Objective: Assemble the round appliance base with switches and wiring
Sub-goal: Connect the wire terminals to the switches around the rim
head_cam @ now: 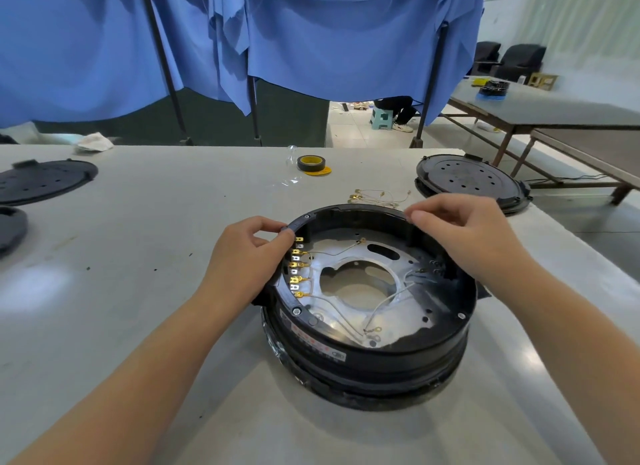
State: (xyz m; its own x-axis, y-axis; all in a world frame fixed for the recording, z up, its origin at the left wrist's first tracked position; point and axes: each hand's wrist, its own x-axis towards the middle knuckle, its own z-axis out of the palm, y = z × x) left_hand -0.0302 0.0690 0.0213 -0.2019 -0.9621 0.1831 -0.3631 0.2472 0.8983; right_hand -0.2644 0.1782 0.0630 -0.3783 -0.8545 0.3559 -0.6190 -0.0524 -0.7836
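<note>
Round appliance base (374, 357) standing open side up on the grey worktable (138, 291), directly in front of the person, so that its interior faces the head camera. Both hands meet the upper rim on opposite sides, an arrangement that appears intended to steady or turn the housing while the wiring inside stays visible.

The left hand (249, 256) has its fingers curled, thumb and forefinger pinching the rim at the left, just above the row of brass terminals (297, 269) mounted on the inner wall. The right hand (460, 232) is likewise curled, its fingertips (414, 217) pinching at the far rim; whether they hold the rim alone or also a fine wire cannot be told.

Inside, thin pale wires (346, 317) run from the terminals across the metal floor plate (398, 256), around its central opening, to ring lugs near the front and to a switch block (437, 269) on the right wall. Several terminals already carry leads, which suggests the wiring is well advanced.

Beyond the base, loose spare leads (379, 197) lie on the table within easy reach, near a roll of tape (311, 163). Black perforated covers (467, 180) rest at the right and left edges, probably awaiting fitting.
</note>
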